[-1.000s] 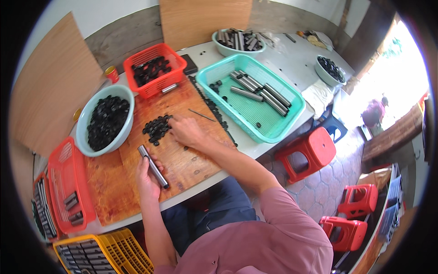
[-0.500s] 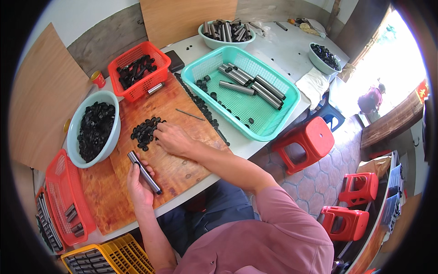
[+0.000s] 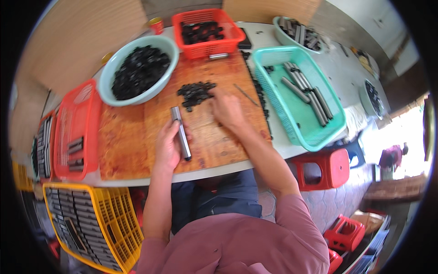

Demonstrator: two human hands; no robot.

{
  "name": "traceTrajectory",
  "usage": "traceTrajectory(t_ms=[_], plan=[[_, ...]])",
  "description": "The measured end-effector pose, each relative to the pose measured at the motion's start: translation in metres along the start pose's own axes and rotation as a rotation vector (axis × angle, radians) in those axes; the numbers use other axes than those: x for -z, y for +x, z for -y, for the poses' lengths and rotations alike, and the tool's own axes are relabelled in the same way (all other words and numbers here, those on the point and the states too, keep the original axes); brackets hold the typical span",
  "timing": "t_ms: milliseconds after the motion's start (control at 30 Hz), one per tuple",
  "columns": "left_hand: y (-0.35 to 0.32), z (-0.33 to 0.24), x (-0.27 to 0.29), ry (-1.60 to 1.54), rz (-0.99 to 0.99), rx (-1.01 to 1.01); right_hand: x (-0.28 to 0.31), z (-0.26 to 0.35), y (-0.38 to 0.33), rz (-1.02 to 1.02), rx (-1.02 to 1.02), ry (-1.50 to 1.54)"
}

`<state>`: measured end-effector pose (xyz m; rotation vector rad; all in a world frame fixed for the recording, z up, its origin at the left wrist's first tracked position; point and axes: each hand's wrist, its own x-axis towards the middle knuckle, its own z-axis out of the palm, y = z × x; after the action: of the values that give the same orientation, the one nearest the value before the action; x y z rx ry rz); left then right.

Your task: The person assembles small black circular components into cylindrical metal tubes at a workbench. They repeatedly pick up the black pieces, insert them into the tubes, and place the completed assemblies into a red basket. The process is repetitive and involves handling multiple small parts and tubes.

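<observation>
My left hand (image 3: 168, 145) is closed around a shiny metal tube (image 3: 181, 137), held at a tilt above the wooden board (image 3: 137, 155). A dark end shows at the tube's lower tip. Over the board, my right hand (image 3: 226, 108) reaches to the right edge of a loose pile of small black caps (image 3: 196, 93). Its fingers are curled together at the caps; blur hides what lies between them. Right of that hand lies a thin metal rod (image 3: 246, 94).
A light-blue bowl (image 3: 104, 89) of black parts and a red basket (image 3: 207, 50) stand at the back. The green basket (image 3: 299, 132) at right holds several tubes. At left are another red basket (image 3: 75, 123) and a yellow crate (image 3: 98, 219). Red stools (image 3: 335, 169) stand right.
The whole view has turned, so the table sits straighter and more of the yellow crate shows. My left hand still grips the tube; my right hand stays at the pile.
</observation>
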<state>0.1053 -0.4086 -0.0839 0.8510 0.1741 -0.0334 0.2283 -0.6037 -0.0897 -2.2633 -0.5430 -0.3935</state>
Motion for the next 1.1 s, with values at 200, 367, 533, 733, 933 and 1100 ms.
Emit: traceTrajectory(t_ms=[200,367,533,733,933,1100], plan=[[0.001,-0.002,0.001,-0.026,0.008,0.03,0.01,-0.004,0.003,0.057,0.016,0.113],[-0.002,-0.004,-0.001,-0.031,-0.01,0.037,0.008,-0.006,0.005,-0.012,0.028,-0.054],[-0.001,-0.005,-0.005,-0.033,-0.006,0.031,0.018,-0.01,0.004,0.07,-0.113,0.106],[0.001,-0.004,0.003,-0.098,0.018,0.048,0.013,-0.016,0.006,0.011,-0.013,-0.023],[0.002,0.001,0.007,-0.111,0.05,0.066,0.03,-0.008,0.004,0.184,0.022,0.031],[0.004,0.002,0.006,-0.102,0.061,0.066,0.035,0.013,0.007,0.276,-0.169,-0.035]])
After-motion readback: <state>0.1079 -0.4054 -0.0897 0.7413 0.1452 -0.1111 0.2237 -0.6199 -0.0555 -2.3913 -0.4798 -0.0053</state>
